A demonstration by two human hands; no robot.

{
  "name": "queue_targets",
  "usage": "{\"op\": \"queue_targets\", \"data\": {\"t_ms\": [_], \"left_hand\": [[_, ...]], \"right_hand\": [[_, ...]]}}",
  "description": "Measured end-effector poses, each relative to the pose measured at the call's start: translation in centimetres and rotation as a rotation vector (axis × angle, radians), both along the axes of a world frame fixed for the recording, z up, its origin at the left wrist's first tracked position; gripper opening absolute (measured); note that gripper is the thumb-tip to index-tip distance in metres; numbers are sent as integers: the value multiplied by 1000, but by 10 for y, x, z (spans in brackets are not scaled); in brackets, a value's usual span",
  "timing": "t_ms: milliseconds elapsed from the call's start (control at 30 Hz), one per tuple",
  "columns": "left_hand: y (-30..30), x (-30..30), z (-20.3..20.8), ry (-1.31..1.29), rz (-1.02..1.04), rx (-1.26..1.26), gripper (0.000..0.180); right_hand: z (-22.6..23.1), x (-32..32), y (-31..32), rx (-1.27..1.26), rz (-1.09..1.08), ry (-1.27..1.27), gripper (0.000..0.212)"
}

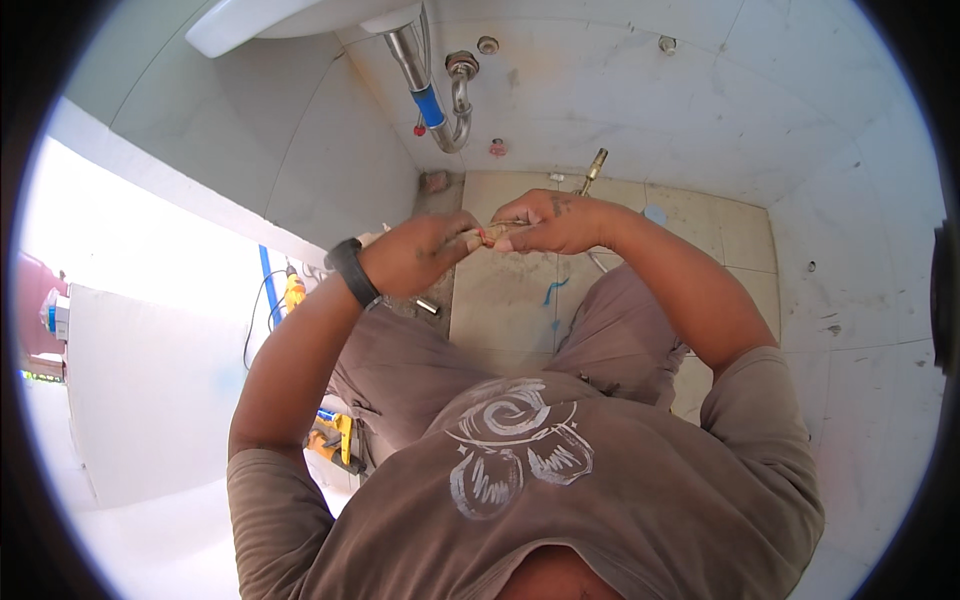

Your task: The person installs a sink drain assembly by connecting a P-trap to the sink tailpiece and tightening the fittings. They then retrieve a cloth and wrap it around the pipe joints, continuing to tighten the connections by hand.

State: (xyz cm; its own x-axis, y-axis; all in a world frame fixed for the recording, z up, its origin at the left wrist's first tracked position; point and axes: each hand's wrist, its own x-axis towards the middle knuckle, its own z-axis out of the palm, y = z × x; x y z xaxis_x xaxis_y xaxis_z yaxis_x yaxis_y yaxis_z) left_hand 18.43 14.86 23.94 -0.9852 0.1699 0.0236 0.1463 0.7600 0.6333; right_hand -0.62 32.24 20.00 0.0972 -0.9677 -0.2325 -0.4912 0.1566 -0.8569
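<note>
My left hand [430, 250], with a black band on its wrist, is closed, thumb and fingers pinching at the middle of the view. From the other side my right hand [555, 222] comes up to it, its fingers bent and closed too. Between the two sets of fingertips shows a small tan and red piece [488, 238]. The fingers cover most of it, so its kind cannot be told. Just beyond my right hand, a brass-coloured metal fitting [595, 168] sticks up at a slant, its lower end hidden behind the hand.
A white basin [270, 22] hangs at the upper left, its chrome drain trap [462, 115] wrapped partly in blue. Pipe outlets [487, 45] dot the tiled wall. A short metal tube [428, 307] lies by my left knee. Yellow power tools [335, 440] stand at my left side.
</note>
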Motion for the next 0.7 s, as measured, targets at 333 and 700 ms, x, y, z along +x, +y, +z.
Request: {"op": "queue_targets", "data": {"t_ms": [333, 700], "left_hand": [[6, -2, -24, -743, 154, 1331, 36], [37, -37, -52, 360, 73, -477, 41]], "right_hand": [[-7, 27, 31, -583, -156, 647, 22], [-17, -8, 37, 125, -383, -130, 34]]}}
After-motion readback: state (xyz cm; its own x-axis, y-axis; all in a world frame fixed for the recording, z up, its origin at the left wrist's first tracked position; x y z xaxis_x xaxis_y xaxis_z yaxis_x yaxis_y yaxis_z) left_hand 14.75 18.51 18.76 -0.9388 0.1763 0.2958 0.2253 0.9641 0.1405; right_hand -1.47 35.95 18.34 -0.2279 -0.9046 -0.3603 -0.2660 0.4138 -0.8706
